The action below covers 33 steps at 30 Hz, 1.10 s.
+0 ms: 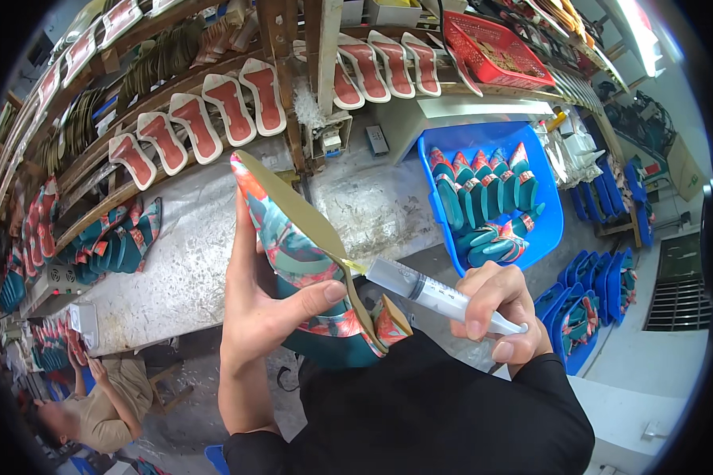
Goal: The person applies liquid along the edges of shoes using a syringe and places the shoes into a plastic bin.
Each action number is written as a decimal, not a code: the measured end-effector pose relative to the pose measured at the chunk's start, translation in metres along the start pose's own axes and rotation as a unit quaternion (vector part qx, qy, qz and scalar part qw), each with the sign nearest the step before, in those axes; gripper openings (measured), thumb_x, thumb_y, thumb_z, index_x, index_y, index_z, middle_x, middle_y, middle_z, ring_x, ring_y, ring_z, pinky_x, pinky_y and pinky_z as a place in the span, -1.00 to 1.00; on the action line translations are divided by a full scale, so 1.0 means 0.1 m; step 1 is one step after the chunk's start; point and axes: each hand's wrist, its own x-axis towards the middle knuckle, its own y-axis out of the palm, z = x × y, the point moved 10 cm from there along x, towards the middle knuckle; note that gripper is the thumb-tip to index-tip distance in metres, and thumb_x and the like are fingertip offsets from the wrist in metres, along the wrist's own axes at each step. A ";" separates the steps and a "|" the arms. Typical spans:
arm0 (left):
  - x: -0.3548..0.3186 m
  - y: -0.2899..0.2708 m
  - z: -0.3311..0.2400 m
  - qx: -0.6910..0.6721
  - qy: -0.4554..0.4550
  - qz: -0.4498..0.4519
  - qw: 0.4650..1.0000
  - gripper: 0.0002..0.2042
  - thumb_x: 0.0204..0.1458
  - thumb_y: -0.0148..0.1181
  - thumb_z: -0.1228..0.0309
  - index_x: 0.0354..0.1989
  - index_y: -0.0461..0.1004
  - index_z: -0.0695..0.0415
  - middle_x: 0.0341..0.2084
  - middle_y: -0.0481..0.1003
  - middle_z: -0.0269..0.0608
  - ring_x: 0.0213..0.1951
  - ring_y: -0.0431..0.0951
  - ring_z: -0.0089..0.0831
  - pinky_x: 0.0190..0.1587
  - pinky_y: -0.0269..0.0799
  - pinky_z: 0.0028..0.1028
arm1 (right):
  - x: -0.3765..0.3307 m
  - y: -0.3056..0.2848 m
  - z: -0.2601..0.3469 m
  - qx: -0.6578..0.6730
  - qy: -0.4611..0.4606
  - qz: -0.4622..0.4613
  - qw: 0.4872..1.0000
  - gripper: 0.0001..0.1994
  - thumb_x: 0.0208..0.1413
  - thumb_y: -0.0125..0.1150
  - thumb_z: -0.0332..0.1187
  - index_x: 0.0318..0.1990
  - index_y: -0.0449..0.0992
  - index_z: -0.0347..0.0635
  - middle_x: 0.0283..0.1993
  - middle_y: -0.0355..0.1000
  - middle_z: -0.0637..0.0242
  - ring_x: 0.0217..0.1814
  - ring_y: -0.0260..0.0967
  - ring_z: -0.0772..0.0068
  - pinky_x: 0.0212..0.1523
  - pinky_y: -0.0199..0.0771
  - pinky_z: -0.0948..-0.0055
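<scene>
The left fingers (242, 229) point upward, thumb (321, 298) stretched rightward; the right fingers (486, 301) curl.

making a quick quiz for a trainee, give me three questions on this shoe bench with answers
1. Which hand holds the syringe: left or right?
2. True or false: the basket on the shelf, at the top of the picture, is yellow.
3. Fill in: the syringe's tip points at the held shoe's olive ____.

Key:
1. The right hand.
2. False; the basket is red.
3. Sole.

smooth plastic syringe (416, 286), matt sole (295, 203), plastic tub (551, 210)
</scene>
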 end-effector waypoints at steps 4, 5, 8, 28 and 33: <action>-0.01 -0.02 0.02 -0.033 -0.008 0.003 0.999 0.18 -0.18 0.53 0.58 0.54 -0.28 0.19 0.02 0.42 -0.14 0.04 0.49 -0.34 0.13 0.43 -0.33 | -0.03 0.02 -0.02 0.005 -0.004 0.007 1.000 -0.68 -0.13 0.35 -0.33 -0.22 0.57 -0.34 -0.48 0.49 0.16 -0.67 0.31 0.44 -0.62 0.17 0.47; -0.02 -0.02 0.03 -0.038 -0.011 0.002 0.999 0.17 -0.18 0.53 0.57 0.54 -0.28 0.19 0.02 0.42 -0.13 0.04 0.48 -0.34 0.14 0.43 -0.33 | -0.04 0.02 -0.03 0.011 0.001 0.001 1.000 -0.68 -0.13 0.35 -0.33 -0.22 0.57 -0.35 -0.47 0.50 0.16 -0.67 0.31 0.44 -0.62 0.18 0.47; -0.04 -0.06 0.02 -0.054 -0.009 -0.007 0.998 0.16 -0.18 0.53 0.54 0.53 -0.26 0.20 0.02 0.42 -0.13 0.04 0.48 -0.34 0.13 0.42 -0.33 | -0.07 0.04 -0.04 0.019 0.005 0.004 1.000 -0.68 -0.13 0.36 -0.33 -0.23 0.57 -0.36 -0.44 0.52 0.15 -0.66 0.33 0.44 -0.62 0.20 0.47; -0.07 -0.28 0.14 -0.115 -0.044 -0.112 0.986 -0.09 -0.12 0.40 0.48 0.43 0.01 0.26 0.01 0.43 -0.08 0.02 0.50 -0.31 0.11 0.43 -0.37 | -0.08 0.06 -0.15 0.001 0.043 -0.012 0.999 -0.69 -0.14 0.35 -0.36 -0.20 0.57 -0.29 -0.47 0.49 0.22 -0.62 0.34 0.44 -0.58 0.21 0.46; -0.05 -0.31 0.15 -0.120 -0.046 -0.118 0.985 -0.12 -0.10 0.39 0.48 0.42 0.03 0.26 0.02 0.42 -0.07 0.02 0.50 -0.29 0.12 0.42 -0.36 | -0.11 0.04 -0.20 0.001 0.056 -0.016 0.998 -0.69 -0.16 0.34 -0.36 -0.20 0.57 -0.28 -0.48 0.49 0.23 -0.61 0.35 0.43 -0.58 0.22 0.46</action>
